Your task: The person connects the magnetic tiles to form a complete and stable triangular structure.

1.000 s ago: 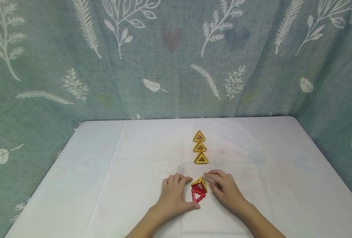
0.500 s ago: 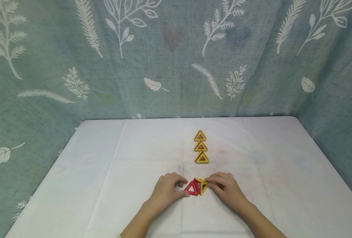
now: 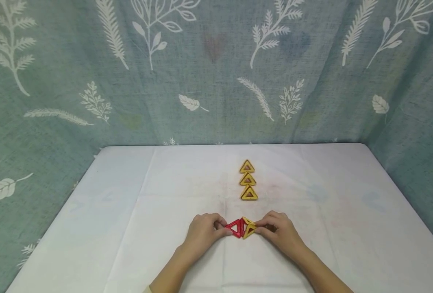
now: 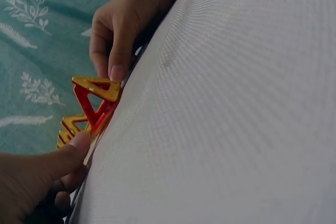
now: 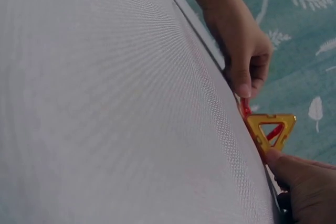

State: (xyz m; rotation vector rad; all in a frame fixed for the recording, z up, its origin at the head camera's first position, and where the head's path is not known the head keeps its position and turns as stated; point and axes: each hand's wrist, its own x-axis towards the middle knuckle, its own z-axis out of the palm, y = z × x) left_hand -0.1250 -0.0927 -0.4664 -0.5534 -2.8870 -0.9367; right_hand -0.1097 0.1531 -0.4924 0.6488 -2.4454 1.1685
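Between my hands on the white cloth is a small cluster of red and yellow magnetic triangle tiles. A red triangle tile (image 3: 239, 228) lies flat at its left, its tip pinched by the thumb and fingers of my left hand (image 3: 201, 232). Joined to it, another red tile (image 4: 84, 100) and yellow triangle tiles (image 5: 257, 129) lean together into a pointed shape. My right hand (image 3: 283, 232) pinches the right end of the yellow tiles. Its thumb presses their edge in the right wrist view, while the other fingers are partly hidden.
A straight row of 3 yellow triangle pieces (image 3: 249, 198) stands just beyond the cluster. The white cloth (image 3: 157, 236) covers the table, and a green leaf-print curtain (image 3: 216, 101) hangs behind its far edge.
The cluster has turned so the flat red tile points left instead of toward me. My left hand has moved from a wide spread to a pinch on it; the right fingers have closed onto the yellow.
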